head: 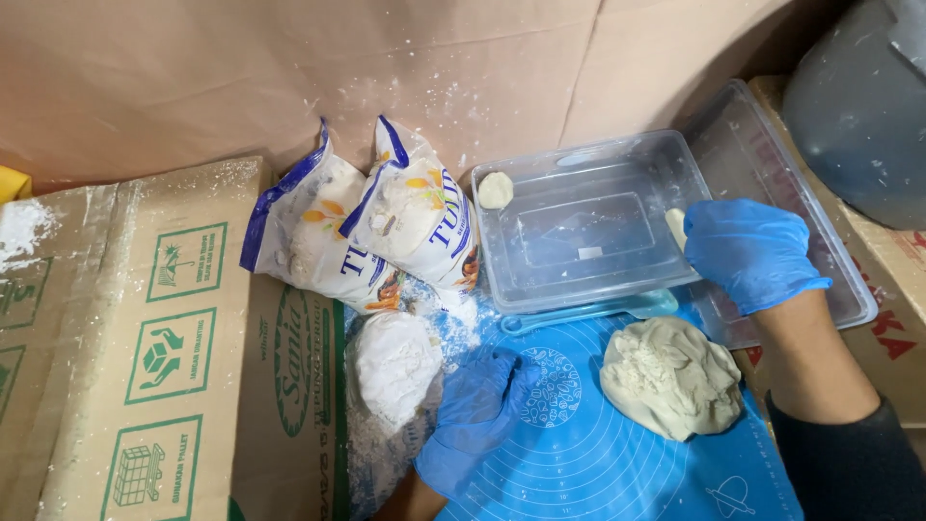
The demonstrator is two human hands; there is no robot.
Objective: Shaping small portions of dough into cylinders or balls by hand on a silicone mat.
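My right hand [748,249], in a blue glove, reaches over the right wall of a clear plastic tub [502,270] and holds a small pale dough piece [676,226]. Another small dough ball [496,189] lies in the tub's far left corner. My left hand [475,405], also gloved in blue, rests flat on the blue silicone mat [598,463] beside a heap of white flour [394,367]. A large lump of pale dough [671,376] sits on the mat, below my right hand.
Two opened flour bags [376,227] lean against the brown paper wall. A cardboard box [135,338] fills the left side. The tub's clear lid [830,280] lies to the right under my wrist. A dark grey bin [863,96] stands at the top right.
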